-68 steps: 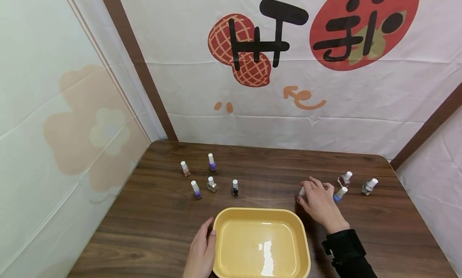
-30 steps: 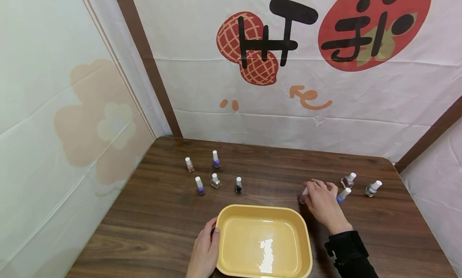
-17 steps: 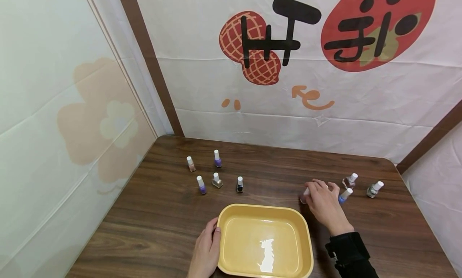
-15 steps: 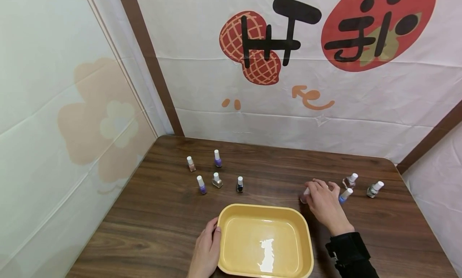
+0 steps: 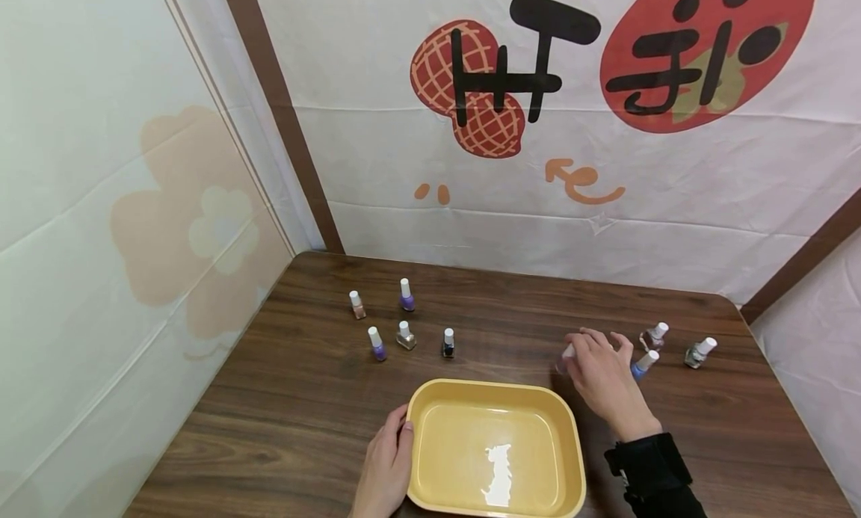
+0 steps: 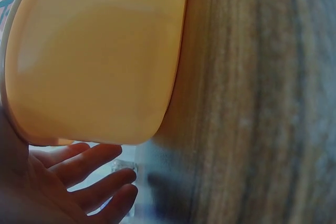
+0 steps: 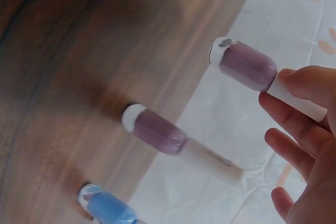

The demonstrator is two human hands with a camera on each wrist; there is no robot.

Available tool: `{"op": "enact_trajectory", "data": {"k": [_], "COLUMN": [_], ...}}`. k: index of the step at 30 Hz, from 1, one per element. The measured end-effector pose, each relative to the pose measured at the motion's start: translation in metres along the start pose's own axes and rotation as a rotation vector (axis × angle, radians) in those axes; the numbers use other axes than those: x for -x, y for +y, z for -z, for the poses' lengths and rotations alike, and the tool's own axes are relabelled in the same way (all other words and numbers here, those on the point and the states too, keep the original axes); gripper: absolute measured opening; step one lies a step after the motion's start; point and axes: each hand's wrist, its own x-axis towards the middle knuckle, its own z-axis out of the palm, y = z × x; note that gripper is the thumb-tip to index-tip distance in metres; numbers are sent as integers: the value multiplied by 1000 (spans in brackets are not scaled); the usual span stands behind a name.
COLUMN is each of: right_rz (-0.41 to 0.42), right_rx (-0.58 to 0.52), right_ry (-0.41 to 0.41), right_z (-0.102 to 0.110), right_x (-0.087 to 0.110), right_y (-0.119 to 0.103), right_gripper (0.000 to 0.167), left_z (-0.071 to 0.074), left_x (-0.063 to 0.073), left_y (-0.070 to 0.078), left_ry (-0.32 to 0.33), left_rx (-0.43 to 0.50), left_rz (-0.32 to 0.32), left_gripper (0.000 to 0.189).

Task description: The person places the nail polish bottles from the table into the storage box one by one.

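Observation:
My right hand (image 5: 608, 383) pinches the white cap of a mauve nail polish bottle (image 7: 247, 66) between thumb and index finger. In the head view the fingers partly cover that bottle, right of the yellow tray's far corner. Just beyond the hand stand a second mauve bottle (image 7: 160, 132) and a blue one (image 7: 110, 205), both white-capped. My left hand (image 5: 383, 462) rests against the left side of the yellow tray (image 5: 494, 388). Its fingers extend loosely past the tray's wall in the left wrist view, and its thumb lies near the rim in the head view.
On the left of the wooden table (image 5: 269, 413) stand several bottles: a pinkish one (image 5: 359, 309), purple ones (image 5: 406, 300) (image 5: 378, 348), a silvery one (image 5: 406, 338) and a dark one (image 5: 448, 346). A greenish bottle (image 5: 697, 356) is at far right. A printed cloth (image 5: 377, 167) hangs behind.
The right hand and the mauve bottle have shifted slightly up in the head view over the last half second. The left hand stays at the tray. The head view has turned slightly left.

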Motion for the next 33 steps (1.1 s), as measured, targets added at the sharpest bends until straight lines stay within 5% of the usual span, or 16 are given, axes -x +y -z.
{"op": "enact_trajectory", "data": {"k": [18,33], "right_rz": [68,98], "right_rx": [-1,-62], "right_ry": [14,-49], "right_z": [28,34], "right_x": [-14,-23], "right_y": [-31,-69], "right_gripper": [28,24], "left_z": [-1,1], "left_x": [-1,0], "left_y": [0,-4], "left_ry": [-9,-35], "left_rx": [15,4], "left_rz": [-6,-25], "left_gripper": [30,33]}}
